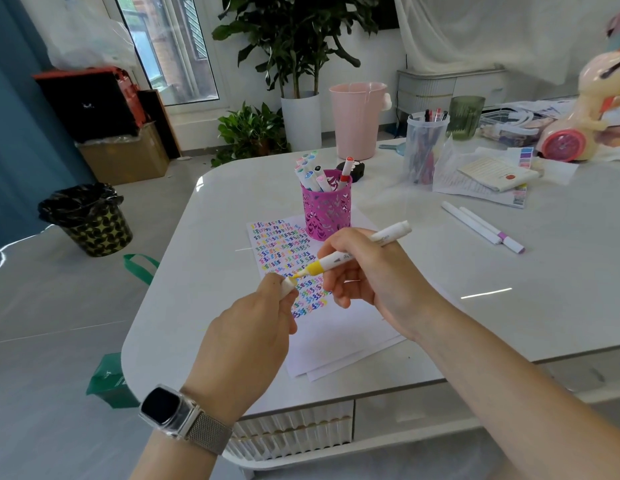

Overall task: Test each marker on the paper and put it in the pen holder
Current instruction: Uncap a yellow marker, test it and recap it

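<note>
— Marker first: where is it?

— Held above the paper, slanting up to the right. Right hand grips its white barrel, fingers curled round it, with the yellow tip pointing down-left.

— And the cap?

— Pinched in the left hand, its mouth just at the tip — touching or a hair apart, I cannot tell.

— What lies beneath?

— Rows of coloured squiggles covering the sheet's far half. The pink pen holder stands on the paper's far edge, with several markers upright in it.

— Farther out?

— Two white markers lie side by side on the white table, right of the holder. Behind them, a clear tub of pens and some loose papers.
</note>
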`<state>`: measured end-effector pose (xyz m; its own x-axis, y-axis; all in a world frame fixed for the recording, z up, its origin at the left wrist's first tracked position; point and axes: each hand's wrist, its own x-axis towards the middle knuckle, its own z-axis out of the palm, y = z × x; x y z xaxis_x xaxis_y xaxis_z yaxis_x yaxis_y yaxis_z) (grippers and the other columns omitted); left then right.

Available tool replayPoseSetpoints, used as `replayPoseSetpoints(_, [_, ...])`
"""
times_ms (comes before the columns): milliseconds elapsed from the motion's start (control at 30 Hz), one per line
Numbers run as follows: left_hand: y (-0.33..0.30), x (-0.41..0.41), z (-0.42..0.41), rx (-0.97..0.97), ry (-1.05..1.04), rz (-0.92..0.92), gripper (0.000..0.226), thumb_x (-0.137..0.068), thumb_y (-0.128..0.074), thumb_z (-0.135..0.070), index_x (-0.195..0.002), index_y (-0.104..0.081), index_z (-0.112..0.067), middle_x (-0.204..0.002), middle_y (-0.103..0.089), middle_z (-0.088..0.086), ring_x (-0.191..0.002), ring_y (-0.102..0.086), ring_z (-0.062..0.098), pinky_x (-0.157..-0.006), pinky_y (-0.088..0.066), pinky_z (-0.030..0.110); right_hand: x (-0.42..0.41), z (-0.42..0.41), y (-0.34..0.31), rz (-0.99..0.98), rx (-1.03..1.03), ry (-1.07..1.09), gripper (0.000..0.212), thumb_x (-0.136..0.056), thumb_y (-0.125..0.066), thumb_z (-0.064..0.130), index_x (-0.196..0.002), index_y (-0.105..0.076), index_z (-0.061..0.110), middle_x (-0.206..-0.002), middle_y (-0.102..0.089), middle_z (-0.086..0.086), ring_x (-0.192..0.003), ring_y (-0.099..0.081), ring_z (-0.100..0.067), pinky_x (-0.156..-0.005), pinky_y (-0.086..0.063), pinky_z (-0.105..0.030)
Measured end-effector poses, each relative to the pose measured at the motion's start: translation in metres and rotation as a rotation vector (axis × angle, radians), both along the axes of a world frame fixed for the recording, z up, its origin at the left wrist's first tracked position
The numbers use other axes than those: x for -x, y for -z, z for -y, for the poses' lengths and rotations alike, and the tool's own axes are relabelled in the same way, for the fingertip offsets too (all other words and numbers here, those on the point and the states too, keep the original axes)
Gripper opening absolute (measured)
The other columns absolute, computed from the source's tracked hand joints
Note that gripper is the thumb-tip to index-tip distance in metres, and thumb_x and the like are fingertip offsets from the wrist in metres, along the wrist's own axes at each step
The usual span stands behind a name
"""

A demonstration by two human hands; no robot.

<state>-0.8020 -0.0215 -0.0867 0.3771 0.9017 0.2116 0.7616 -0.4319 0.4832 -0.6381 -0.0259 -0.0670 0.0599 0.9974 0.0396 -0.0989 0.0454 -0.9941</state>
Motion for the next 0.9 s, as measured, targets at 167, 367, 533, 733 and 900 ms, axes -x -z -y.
replayPoseSetpoints(167, [0.0, 0.001, -0.001, 0.014, 0.05, -0.012, 0.02, -0.098, -0.031, -0.036, -0.087, -0.044, -0.025, -0.068, -0.06, -0.016, -0.06, -0.057, 0.011, -0.067, -0.051, 0.038, 0.003, 0.003, 0.001, 0.068, 0.006, -0.089, 0.024, -0.092, -0.047, 0.011, -0.07, -0.055, 0.006, -0.055, -0.059, -0.011, -0.046, -0.049, -0.018, -0.045, -0.042, -0.026])
replayPoseSetpoints(367, [-0.004, 0.002, 0.008, 0.252, 0.245, 0.176, 0.027, -0.096, -0.034, -0.037, -0.075, -0.046, -0.025, -0.061, -0.062, -0.009, -0.048, -0.052, 0.008, -0.057, -0.046, 0.024, 0.0, 0.002, 0.005, 0.099, -0.126, -0.072, 0.043, -0.086, -0.067, 0.008, -0.053, -0.04, 0.017, -0.041, -0.051, -0.007, -0.034, -0.041, -0.016, -0.036, -0.031, -0.02])
replayPoseSetpoints(533, [-0.01, 0.003, 0.017, 0.371, 0.31, 0.263, 0.031, -0.098, -0.036, -0.03, -0.072, -0.047, -0.018, -0.045, -0.053, -0.002, -0.041, -0.048, 0.009, -0.052, -0.043, 0.02, -0.001, 0.003, 0.006, 0.07, -0.048, -0.174, 0.045, -0.086, -0.064, -0.001, -0.055, -0.033, 0.014, -0.036, -0.045, -0.005, -0.028, -0.034, -0.011, -0.037, -0.026, -0.014])
replayPoseSetpoints(733, [-0.015, 0.004, 0.019, 0.537, 0.39, 0.421, 0.033, -0.093, -0.036, -0.038, -0.07, -0.045, -0.016, -0.043, -0.043, -0.007, -0.037, -0.043, 0.011, -0.047, -0.041, 0.02, -0.002, 0.007, 0.0, -0.009, -0.007, -0.306, 0.045, -0.087, -0.061, 0.0, -0.056, -0.033, 0.017, -0.035, -0.042, -0.001, -0.03, -0.033, -0.01, -0.037, -0.023, -0.013])
replayPoseSetpoints(900, [-0.02, 0.006, 0.018, 0.589, 0.417, 0.472, 0.036, -0.09, -0.038, -0.042, -0.068, -0.044, -0.014, -0.041, -0.04, -0.007, -0.035, -0.04, 0.011, -0.044, -0.038, 0.017, 0.001, 0.009, 0.001, -0.106, 0.002, -0.331, 0.042, -0.088, -0.057, -0.001, -0.058, -0.032, 0.015, -0.036, -0.041, -0.001, -0.03, -0.031, -0.009, -0.037, -0.022, -0.013])
